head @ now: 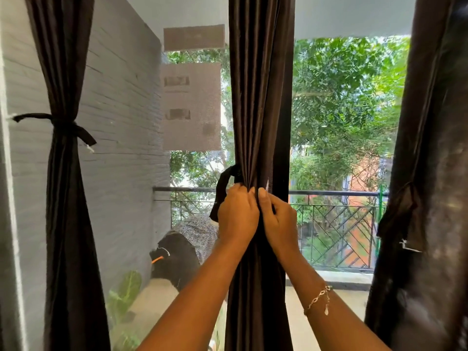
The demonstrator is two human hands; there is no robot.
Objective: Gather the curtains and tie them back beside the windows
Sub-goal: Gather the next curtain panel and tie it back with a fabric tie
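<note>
Between the two window panes, in the head view, the middle curtain [255, 97] hangs bunched into narrow folds. The left hand [236, 214] curls round the folds at railing height, and the right hand [279, 219] pinches them just beside it. A dark tie strip [221, 191] loops out from behind the cloth by the left hand. To my eye, one hand should squeeze the bundle tight while the other draws the strip round, level with the knotted tie [63, 125] on the left curtain [65, 198].

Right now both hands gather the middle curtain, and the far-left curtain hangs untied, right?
No. In the head view the far-left curtain is already tied with a dark band; the left hand and right hand do gather the middle curtain.
</note>
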